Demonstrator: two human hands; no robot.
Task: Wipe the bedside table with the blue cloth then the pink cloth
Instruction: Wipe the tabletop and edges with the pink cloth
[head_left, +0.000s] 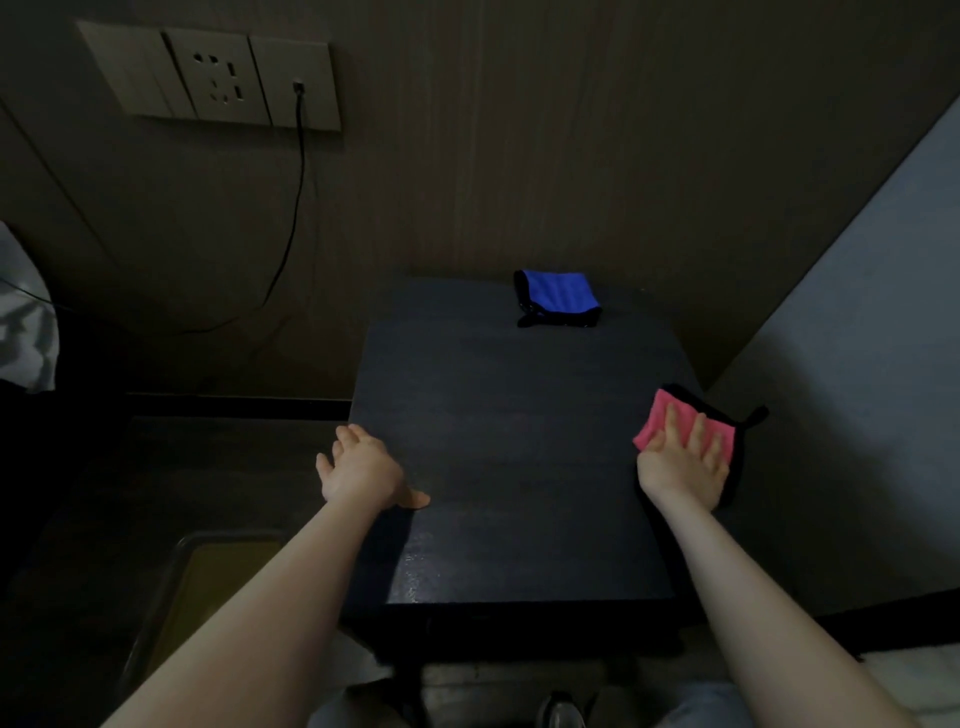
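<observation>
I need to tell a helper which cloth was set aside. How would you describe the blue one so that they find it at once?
Start at the dark bedside table against the brown wall. The blue cloth lies folded at its far edge, right of centre, with no hand on it. Its bright blue with black trim sets it apart from the pink cloth, which lies under the right hand.

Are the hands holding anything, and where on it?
Nothing is gripped. The right hand presses flat, fingers straight, on the middle of the pink cloth. The left hand rests on the bedside table at its left edge. The blue cloth lies untouched.
</observation>
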